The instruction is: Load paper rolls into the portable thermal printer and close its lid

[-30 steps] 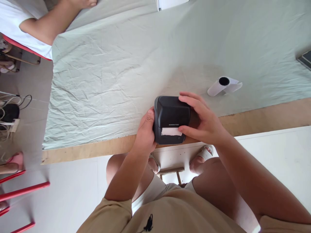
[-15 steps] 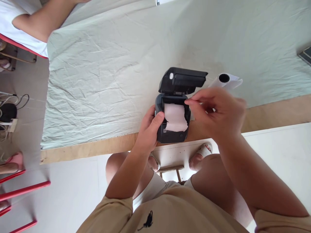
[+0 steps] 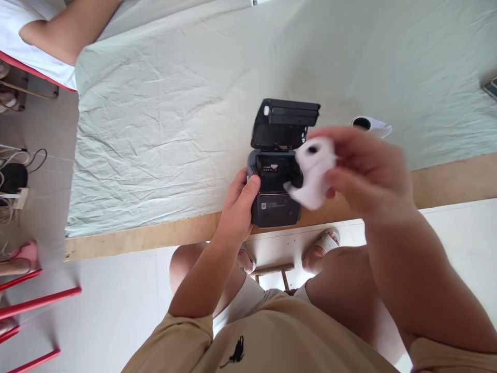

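Observation:
A small black label printer point(image 3: 276, 210) stands at the table's front edge with its lid point(image 3: 285, 122) swung up and its paper bay bare. My left hand point(image 3: 240, 199) grips the printer's left side, thumb over the rim. Just right of the bay, my right hand point(image 3: 368, 171) pinches a small white paper roll point(image 3: 316, 171), its loose end curling down; the hand is slightly blurred. A second white paper roll point(image 3: 375, 126) with a dark core lies on the cloth behind my right hand, which partly covers it.
A pale green cloth point(image 3: 163, 129) covers the table, leaving a wooden front edge point(image 3: 147, 235). At the upper left is another person's arm point(image 3: 73, 36). A dark object point(image 3: 491, 87) lies at the far right. Red metal legs point(image 3: 42, 303) and cables stand at the left.
The small paper roll has come out of the printer's bay, lifted to the right in my right hand. My left hand keeps its hold on the printer.

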A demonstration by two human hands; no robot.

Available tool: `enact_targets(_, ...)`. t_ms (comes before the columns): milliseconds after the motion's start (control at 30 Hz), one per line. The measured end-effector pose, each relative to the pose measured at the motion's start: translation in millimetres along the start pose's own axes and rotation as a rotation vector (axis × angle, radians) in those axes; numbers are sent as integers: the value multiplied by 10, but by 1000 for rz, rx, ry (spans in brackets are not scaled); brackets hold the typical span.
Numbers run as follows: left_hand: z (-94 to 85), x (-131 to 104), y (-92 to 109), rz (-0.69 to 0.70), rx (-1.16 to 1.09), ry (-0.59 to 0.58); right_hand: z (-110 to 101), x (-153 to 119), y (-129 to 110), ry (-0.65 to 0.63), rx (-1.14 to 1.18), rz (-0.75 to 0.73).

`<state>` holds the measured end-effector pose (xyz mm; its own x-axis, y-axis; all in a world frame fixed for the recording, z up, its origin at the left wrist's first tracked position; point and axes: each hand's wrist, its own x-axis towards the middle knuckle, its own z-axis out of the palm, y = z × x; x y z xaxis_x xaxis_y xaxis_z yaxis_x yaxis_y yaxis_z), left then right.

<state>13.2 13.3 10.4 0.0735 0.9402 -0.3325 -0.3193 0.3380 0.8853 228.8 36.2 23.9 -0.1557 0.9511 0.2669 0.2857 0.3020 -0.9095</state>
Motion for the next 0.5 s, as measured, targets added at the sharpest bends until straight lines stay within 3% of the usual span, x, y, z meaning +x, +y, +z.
enact_targets(100,4,15,-6,-2,-18,14,-8,38,291,153,52,10)
enact_targets(200,-4,26,-12,-6,-30,-7,22,28,438,198,-186,-33)
enact_targets(333,-14,35,-21,1,-29,-17,67,-34,414,193,-531,-116)
enact_targets(500,-12,43,-15,-2,-28,-9,52,-101,356,124,-634,-54)
